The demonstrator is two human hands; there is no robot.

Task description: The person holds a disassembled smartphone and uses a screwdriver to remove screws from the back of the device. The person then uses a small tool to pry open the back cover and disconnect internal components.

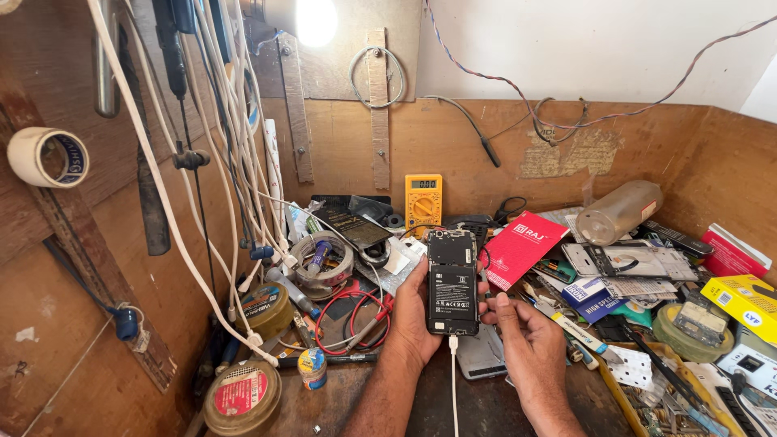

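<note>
An opened black phone (452, 282), its back cover off and battery showing, stands upright over the workbench. My left hand (413, 320) grips its left edge and back. A white cable (453, 380) is plugged into its bottom end and hangs down. My right hand (530, 348) rests just right of the phone, with its fingertips touching the phone's lower right edge. Beneath the right hand lies a grey phone (481, 356) flat on the bench.
A yellow multimeter (423, 202) leans on the back wall. Red and black probe leads (352, 320), tape rolls (324, 259), round tins (241, 398), a red box (522, 247), a clear bottle (619, 212) and boxes of parts crowd the bench. White cables (235, 146) hang at left under a lit bulb (314, 20).
</note>
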